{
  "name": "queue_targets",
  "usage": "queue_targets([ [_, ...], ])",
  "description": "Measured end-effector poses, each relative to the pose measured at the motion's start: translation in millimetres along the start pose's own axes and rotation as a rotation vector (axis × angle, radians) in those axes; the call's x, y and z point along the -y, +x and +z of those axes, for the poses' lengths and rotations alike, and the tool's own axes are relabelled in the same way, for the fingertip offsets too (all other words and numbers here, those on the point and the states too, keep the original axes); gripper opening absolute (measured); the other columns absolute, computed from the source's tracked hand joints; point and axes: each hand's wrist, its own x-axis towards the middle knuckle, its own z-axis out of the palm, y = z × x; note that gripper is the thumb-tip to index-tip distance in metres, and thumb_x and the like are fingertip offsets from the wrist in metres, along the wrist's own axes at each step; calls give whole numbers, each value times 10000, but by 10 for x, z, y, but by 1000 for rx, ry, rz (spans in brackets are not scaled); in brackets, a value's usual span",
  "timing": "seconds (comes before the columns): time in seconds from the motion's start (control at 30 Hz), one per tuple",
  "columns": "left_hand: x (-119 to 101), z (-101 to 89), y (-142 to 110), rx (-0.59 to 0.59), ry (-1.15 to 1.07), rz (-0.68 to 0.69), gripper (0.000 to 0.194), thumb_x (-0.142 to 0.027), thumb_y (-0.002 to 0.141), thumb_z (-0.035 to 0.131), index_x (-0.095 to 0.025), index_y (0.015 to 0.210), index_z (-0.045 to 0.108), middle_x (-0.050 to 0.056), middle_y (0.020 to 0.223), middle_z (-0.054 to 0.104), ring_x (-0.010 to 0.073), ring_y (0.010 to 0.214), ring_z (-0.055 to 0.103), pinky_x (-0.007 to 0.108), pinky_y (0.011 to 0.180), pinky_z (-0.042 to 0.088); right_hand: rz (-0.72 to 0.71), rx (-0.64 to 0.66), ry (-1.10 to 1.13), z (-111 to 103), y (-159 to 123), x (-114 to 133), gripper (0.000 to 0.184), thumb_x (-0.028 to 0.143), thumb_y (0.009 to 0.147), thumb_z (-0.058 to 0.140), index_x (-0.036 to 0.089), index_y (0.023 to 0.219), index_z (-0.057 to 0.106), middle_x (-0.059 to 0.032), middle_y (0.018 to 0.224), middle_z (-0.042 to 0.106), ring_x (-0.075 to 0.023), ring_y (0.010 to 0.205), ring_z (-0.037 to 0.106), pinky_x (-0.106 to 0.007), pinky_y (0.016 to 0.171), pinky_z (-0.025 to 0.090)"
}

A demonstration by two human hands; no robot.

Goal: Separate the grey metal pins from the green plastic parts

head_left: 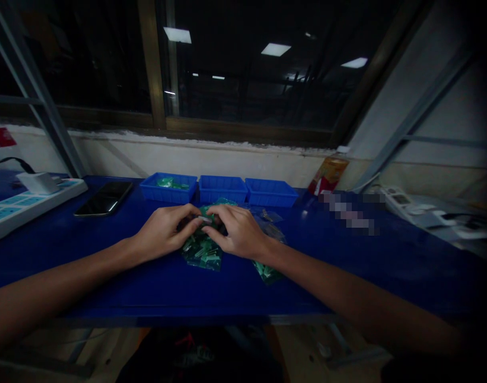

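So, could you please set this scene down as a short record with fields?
Left hand: fingertips on a small pale piece
Right hand: fingertips on the same piece
Below hands: clear bag of green parts
Behind: three blue bins, green contents in the leftmost
Left side: black phone, white power strip
Right back: orange-and-red packet
Surface: blue table

Blu bins [222,196], grn pcs [205,252]

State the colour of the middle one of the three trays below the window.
The middle tray is blue; the head view shows it best.
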Motion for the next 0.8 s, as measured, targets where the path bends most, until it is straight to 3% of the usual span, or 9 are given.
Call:
queue_targets([
  [0.17, 12, -53, 20, 33, 14, 9, 231, -326, 867, 407, -157, 933, 549, 6, 734, 621, 104, 593, 560, 209, 544, 418, -35, 2, -41, -5, 0, 2, 150, 256, 851, 433, 141, 876, 525, -44, 752, 613, -137, 679, 541, -260, 633, 390],
  [0.33, 37, -85, 16, -35, 17, 62, 278, -304, 824, 497, -168, 1066, 504, -6, 735, 609, 91, 584, 550, 203, 545, 425, -24, 1, -35, 1, -5, -16, 213, 267, 879, 384, 126, 883, 545, -62, 776, 632, -144, 704, 560, -269, 659, 399],
  [0.57, 33, -11, -10, -28, 27, 38, 207, -295, 840, 466, -166, 991, 524, -11, 702, 620, 86, 557, 553, 186, 509, 412, -24, 32, -29, 23, -11, -18, 238, 279, 887, 353, 144, 856, 548, -50, 754, 621, -144, 704, 557, -270, 665, 407],
  [0.8, 23, -49, -7, -49, 53, -23, 205, -299, 875, 382, -149, 897, 519, -7, 677, 609, 95, 543, 537, 202, 524, 391, 21, 24, 12, 4, -11, -3, 277, 340, 823, 476, 142, 1016, 490, -53, 804, 616, -150, 709, 560, -274, 657, 413],
])
